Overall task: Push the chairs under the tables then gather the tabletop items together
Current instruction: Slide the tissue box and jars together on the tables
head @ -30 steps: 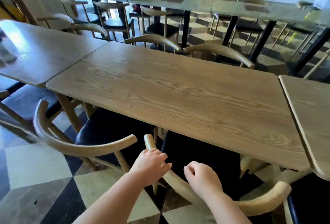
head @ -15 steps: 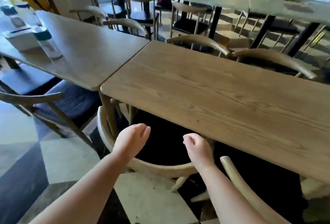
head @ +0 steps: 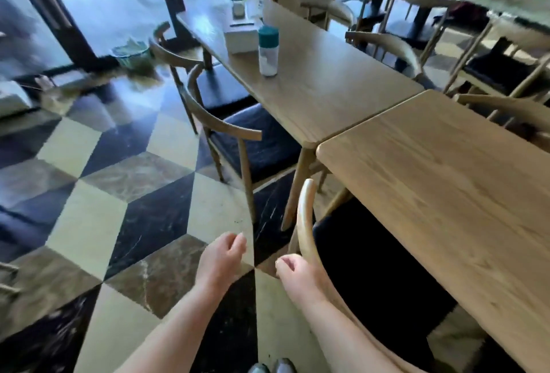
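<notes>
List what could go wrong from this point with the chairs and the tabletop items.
1. The next chair sticks well out from the far table; pushed hard, it may jolt the table and tip the tall teal-capped bottle standing upright there.
2. The right hand sits by the near chair's backrest, close to the near table edge; fingers might get pinched.
3. The left hand is free, so a one-handed push may skew the chair.

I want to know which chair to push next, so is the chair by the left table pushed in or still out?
Out. The chair has most of its dark seat showing beyond the edge of the table.
</notes>
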